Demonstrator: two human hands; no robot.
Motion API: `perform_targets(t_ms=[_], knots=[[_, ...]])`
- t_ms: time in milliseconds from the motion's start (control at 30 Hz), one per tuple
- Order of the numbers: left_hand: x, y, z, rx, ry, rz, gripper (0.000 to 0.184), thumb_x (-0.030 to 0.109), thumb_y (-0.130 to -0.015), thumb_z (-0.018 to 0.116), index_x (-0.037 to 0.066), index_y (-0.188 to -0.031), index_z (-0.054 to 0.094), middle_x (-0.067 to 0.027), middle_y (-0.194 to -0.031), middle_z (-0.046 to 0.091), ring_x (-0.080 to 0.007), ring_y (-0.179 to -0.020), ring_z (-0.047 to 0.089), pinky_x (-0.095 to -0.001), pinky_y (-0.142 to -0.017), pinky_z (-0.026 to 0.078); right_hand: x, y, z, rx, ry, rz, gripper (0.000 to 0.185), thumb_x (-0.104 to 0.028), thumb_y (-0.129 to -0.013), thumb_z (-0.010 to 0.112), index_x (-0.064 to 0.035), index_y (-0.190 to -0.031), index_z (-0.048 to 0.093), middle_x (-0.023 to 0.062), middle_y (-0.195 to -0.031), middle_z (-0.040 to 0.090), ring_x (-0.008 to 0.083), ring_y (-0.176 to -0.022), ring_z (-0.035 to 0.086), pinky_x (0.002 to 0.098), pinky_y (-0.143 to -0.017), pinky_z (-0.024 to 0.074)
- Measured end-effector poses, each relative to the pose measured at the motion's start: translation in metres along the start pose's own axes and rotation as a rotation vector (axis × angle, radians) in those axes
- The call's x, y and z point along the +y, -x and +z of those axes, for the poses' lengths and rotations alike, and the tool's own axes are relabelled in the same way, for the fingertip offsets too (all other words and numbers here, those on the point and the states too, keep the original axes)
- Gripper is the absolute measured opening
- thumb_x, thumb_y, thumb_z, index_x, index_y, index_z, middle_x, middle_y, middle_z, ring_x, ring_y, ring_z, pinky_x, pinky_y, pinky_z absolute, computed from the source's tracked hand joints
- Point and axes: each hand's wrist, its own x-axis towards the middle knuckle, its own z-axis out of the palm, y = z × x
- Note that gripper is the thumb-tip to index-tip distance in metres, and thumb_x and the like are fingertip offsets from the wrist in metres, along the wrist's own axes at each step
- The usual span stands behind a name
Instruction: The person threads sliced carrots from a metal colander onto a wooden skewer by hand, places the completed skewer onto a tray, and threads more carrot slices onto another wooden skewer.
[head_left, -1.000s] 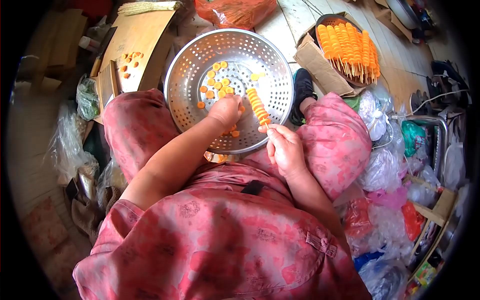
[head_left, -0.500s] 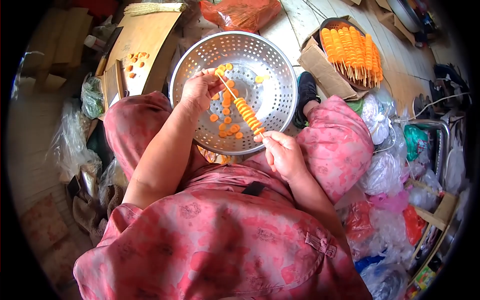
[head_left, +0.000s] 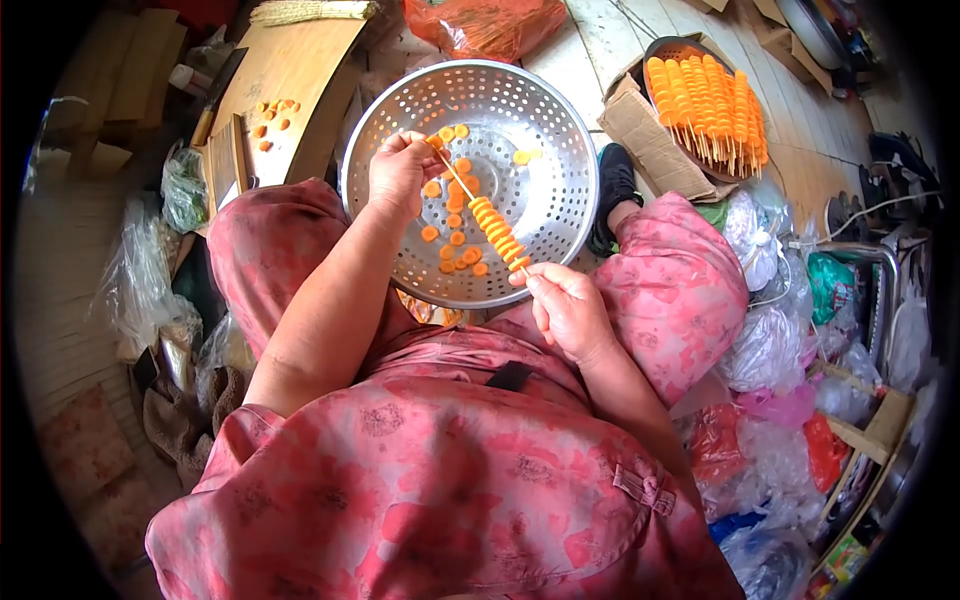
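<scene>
A perforated metal basin (head_left: 555, 215) lies between my knees, with several loose orange slices (head_left: 457, 222) on its bottom. Over its near rim, my right hand (head_left: 568, 308) pinches the lower end of a wooden skewer (head_left: 460, 183). Orange slices (head_left: 497, 232) are threaded in a row along the skewer's lower half. My left hand (head_left: 403, 172) is closed at the skewer's upper tip, above the left side of the basin, with an orange slice (head_left: 434, 142) at its fingertips. The bare upper part of the stick shows between that slice and the threaded row.
Filled skewers (head_left: 705, 105) lie in a dark colander over a cardboard box (head_left: 640, 130) at the upper right. On the left, a wooden board (head_left: 290, 65) bears small orange pieces, with a knife (head_left: 220, 95) beside it. Plastic bags (head_left: 760, 350) crowd the right side.
My left hand has risen from the loose slices to the skewer's tip, with a slice there. The skewer has tilted further left. The view has shifted slightly.
</scene>
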Motion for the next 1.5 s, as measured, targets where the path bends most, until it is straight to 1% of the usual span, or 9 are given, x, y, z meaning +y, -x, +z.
perform_targets(t_ms=[167,367,900,1000,1067,1100,1167,1367,1500], knots=[[-0.008,0.002,0.001,-0.116,-0.152,0.086,0.006,-0.002,-0.080,0.055,0.003,-0.080,0.053,-0.0086,-0.080,0.062,-0.0177,-0.069,0.064,-0.0278,-0.065,0.054,0.004,-0.001,0.000,0.019,-0.002,-0.003,0.023,-0.016,-0.095,0.046,0.0014,-0.100,0.060,-0.0019,-0.048,0.043,0.0043,-0.035,0.035,0.0175,-0.036,0.0291],[-0.009,0.040,0.018,-0.345,-0.176,-0.200,0.004,0.007,-0.079,0.059,0.007,-0.082,0.057,-0.0064,-0.083,0.064,-0.0162,-0.074,0.065,-0.0290,-0.068,0.053,0.003,-0.004,0.000,0.067,-0.017,-0.045,0.024,-0.016,-0.095,0.045,0.0028,-0.100,0.060,-0.0014,-0.048,0.043,0.0048,-0.035,0.035,0.0182,-0.035,0.0284],[-0.010,0.043,0.019,-0.318,-0.208,-0.161,0.003,0.008,-0.080,0.060,0.006,-0.083,0.059,-0.0050,-0.083,0.064,-0.0169,-0.072,0.064,-0.0288,-0.065,0.052,-0.004,-0.005,0.002,0.092,-0.081,-0.014,0.024,-0.015,-0.093,0.046,0.0032,-0.096,0.060,-0.0011,-0.047,0.043,0.0054,-0.036,0.036,0.0200,-0.035,0.0280],[-0.011,0.038,0.017,-0.266,-0.335,-0.128,0.004,0.008,-0.078,0.061,0.005,-0.081,0.060,-0.0053,-0.081,0.064,-0.0146,-0.072,0.064,-0.0278,-0.065,0.051,-0.002,-0.008,0.001,0.137,-0.096,-0.010,0.024,-0.016,-0.094,0.046,0.0030,-0.098,0.060,-0.0007,-0.048,0.044,0.0053,-0.035,0.035,0.0192,-0.035,0.0280],[-0.008,0.035,0.014,-0.348,-0.995,-0.137,0.013,0.014,-0.076,0.064,0.004,-0.083,0.065,-0.0075,-0.080,0.066,-0.0132,-0.071,0.064,-0.0262,-0.068,0.051,0.001,-0.008,-0.002,0.154,-0.116,-0.023,0.025,-0.017,-0.095,0.047,0.0025,-0.100,0.061,0.0000,-0.049,0.044,0.0054,-0.036,0.034,0.0188,-0.035,0.0282],[-0.013,0.035,0.012,-0.347,-0.995,-0.137,0.013,0.014,-0.076,0.064,0.004,-0.083,0.065,-0.0075,-0.080,0.066,-0.0132,-0.071,0.064,-0.0262,-0.068,0.051,0.001,-0.008,-0.001,0.154,-0.116,-0.023,0.025,-0.017,-0.095,0.047,0.0025,-0.100,0.061,0.0000,-0.049,0.044,0.0054,-0.036,0.034,0.0188,-0.035,0.0282],[-0.030,0.035,0.007,-0.614,-1.507,-0.170,0.024,0.023,-0.073,0.065,0.004,-0.087,0.069,-0.0119,-0.085,0.067,-0.0178,-0.078,0.066,-0.0280,-0.073,0.051,0.000,-0.008,0.000,0.138,-0.107,0.004,0.025,-0.017,-0.095,0.047,0.0023,-0.099,0.061,-0.0001,-0.049,0.044,0.0056,-0.035,0.034,0.0190,-0.034,0.0279],[-0.049,0.044,0.013,-0.601,-1.730,-0.155,0.030,0.028,-0.071,0.063,0.009,-0.094,0.070,-0.0151,-0.098,0.066,-0.0286,-0.095,0.063,-0.0364,-0.081,0.050,-0.002,-0.006,0.002,0.119,-0.105,0.015,0.024,-0.015,-0.093,0.046,0.0042,-0.097,0.060,-0.0004,-0.048,0.044,0.0061,-0.035,0.036,0.0212,-0.036,0.0277],[-0.056,0.056,0.015,-0.555,-1.752,-0.004,0.021,0.025,-0.069,0.067,0.010,-0.084,0.065,-0.0113,-0.085,0.066,-0.0265,-0.085,0.063,-0.0360,-0.076,0.049,-0.002,-0.006,0.001,0.119,-0.080,0.017,0.025,-0.015,-0.093,0.046,0.0045,-0.096,0.060,-0.0001,-0.048,0.045,0.0061,-0.036,0.037,0.0211,-0.036,0.0281]])
